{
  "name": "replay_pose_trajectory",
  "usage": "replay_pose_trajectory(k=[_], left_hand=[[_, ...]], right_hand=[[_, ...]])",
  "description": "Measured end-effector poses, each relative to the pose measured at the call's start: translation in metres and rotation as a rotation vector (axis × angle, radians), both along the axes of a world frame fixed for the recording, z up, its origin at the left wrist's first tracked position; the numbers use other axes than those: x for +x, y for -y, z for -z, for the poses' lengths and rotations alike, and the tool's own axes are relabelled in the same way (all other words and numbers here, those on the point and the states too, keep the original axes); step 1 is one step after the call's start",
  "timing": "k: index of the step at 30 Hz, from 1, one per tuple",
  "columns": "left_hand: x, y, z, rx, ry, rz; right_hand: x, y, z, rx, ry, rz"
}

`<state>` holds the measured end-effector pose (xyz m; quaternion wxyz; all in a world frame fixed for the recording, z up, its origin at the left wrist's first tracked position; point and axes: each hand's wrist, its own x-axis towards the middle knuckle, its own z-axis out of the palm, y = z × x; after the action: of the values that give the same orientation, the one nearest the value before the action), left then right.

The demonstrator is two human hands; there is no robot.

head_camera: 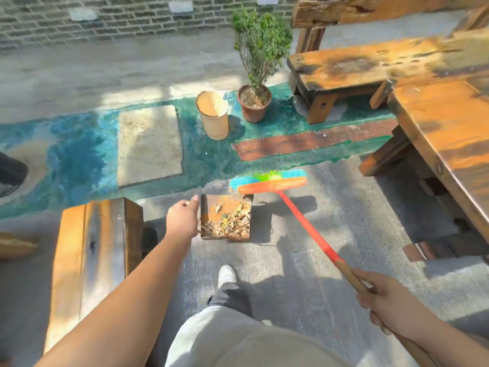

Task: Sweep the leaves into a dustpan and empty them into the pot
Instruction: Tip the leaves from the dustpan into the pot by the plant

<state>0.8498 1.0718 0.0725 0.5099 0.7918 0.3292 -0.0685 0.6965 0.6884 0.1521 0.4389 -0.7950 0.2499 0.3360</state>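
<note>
Outdoor patio, grey paved ground (330,234) in strong sun, with a brick wall (119,19) along the far side and a teal painted strip (206,154) crossing the middle. Your left hand (182,218) reaches forward to the left edge of the dustpan (225,217); the fingertips lie at its upper left corner, fingers curled toward the rim, but whether they actually grip it you cannot tell from this angle. That dustpan is a rusty, box-shaped tray sitting flat on the ground, and the leaves (230,222) are heaped in its near half, dry and brown with a few green bits.

Your right hand (383,300) is wrapped round the wooden end of the broom handle (309,229), which turns red farther down. Broom head (270,181), orange bar with blue and green bristles, rests on the ground just beyond the far edge of the dustpan.

Two pots stand on the teal strip, well apart from the dustpan: a tan pot (213,115) with a chipped rim, and just to its right a brown pot (254,103) holding a small shrub (260,43). Wooden benches: one (90,260) close at your left, another (370,67) at far right beside a wooden table (444,133). One white shoe (226,275) shows below the dustpan.
</note>
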Motion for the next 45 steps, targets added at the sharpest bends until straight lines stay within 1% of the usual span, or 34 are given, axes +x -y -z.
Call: replay_pose_trajectory(k=[4, 10, 14, 16, 19, 24, 26, 29, 31, 34, 37, 39, 45], left_hand=[[0.08, -0.03, -0.019, 0.002, -0.019, 0.002], [0.21, -0.065, -0.047, -0.008, 0.046, 0.022], [0.302, -0.082, -0.051, 0.009, 0.046, 0.036], [0.356, -0.09, -0.051, 0.023, 0.054, 0.03], [0.428, -0.098, -0.057, 0.092, 0.077, 0.045], [0.527, -0.108, -0.085, 0.345, 0.118, 0.173], [0.567, -0.117, -0.095, 0.415, 0.13, 0.239], [0.614, -0.132, -0.11, 0.514, 0.135, 0.336], [0.655, -0.146, -0.116, 0.571, 0.137, 0.404], [0.703, -0.164, -0.119, 0.614, 0.16, 0.503], [0.749, -0.181, -0.118, 0.605, 0.158, 0.578], [0.777, -0.194, -0.115, 0.588, 0.142, 0.62], [0.836, -0.217, -0.103, 0.6, 0.146, 0.825]], right_hand=[[0.081, -0.033, -0.008, 0.039, 0.014, 0.017], [0.202, -0.061, -0.017, 0.132, 0.073, 0.021], [0.29, -0.063, -0.007, 0.197, 0.067, 0.056], [0.343, -0.062, 0.004, 0.167, 0.072, 0.053], [0.425, -0.06, 0.009, 0.147, 0.088, 0.044], [0.543, -0.066, 0.0, 0.118, 0.101, -0.014], [0.582, -0.068, -0.001, 0.104, 0.106, -0.035], [0.622, -0.081, -0.008, 0.114, 0.093, -0.067], [0.648, -0.095, -0.009, 0.143, 0.092, -0.043], [0.673, -0.118, -0.005, 0.147, 0.1, -0.032], [0.694, -0.151, 0.002, 0.183, 0.065, 0.045], [0.705, -0.173, 0.009, 0.164, 0.05, 0.082], [0.727, -0.225, 0.02, 0.118, 0.043, 0.085]])
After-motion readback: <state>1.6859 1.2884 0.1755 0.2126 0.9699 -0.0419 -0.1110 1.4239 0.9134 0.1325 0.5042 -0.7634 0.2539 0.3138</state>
